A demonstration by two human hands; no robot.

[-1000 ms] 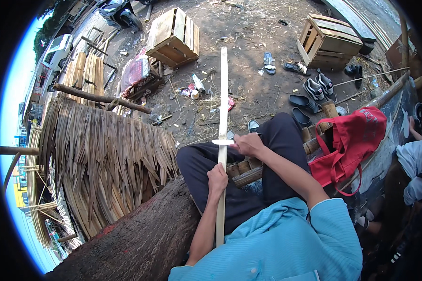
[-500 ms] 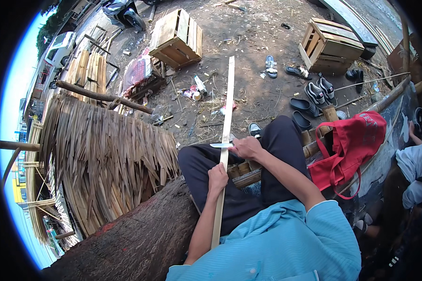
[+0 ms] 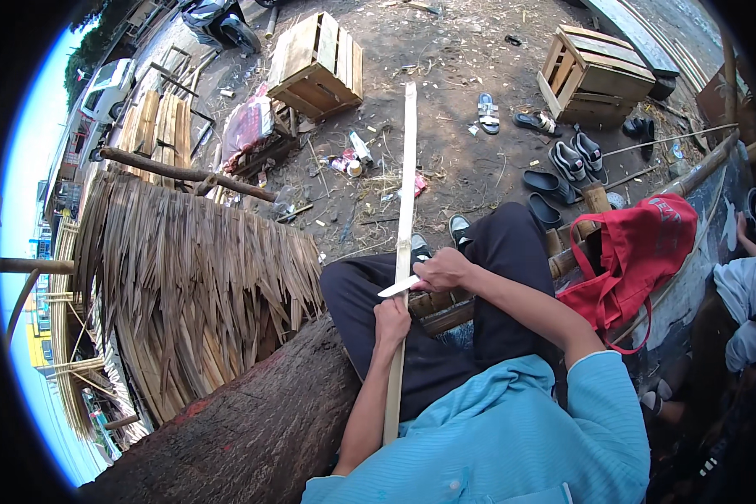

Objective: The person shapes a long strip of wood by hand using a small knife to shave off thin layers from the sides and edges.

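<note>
- The left hand (image 3: 391,319) has its fingers closed around a long pale strip (image 3: 408,176), low down, over the person's lap.
- The strip stands nearly straight up the view: its near end meets the blue shirt (image 3: 496,437), and its far end reaches out above the dirt ground (image 3: 454,160).
- The right hand (image 3: 443,270) has its fingers wrapped around the handle end of a knife (image 3: 399,286); the grip itself is hidden.
- The knife's pale blade crosses the strip just beyond the left hand, its tip pointing left and slightly toward the person.
- Below the right forearm, the bamboo edge of the bench (image 3: 445,321) shows between the dark trouser legs.
- A red bag (image 3: 643,252) slumps along that bamboo edge, right of the knee.
- Black clogs (image 3: 549,186) and sneakers (image 3: 577,160) sit on the ground beyond the bench's edge.
- Brown thatch (image 3: 193,260) hangs left of the person, beside a thick log (image 3: 244,412).
</note>
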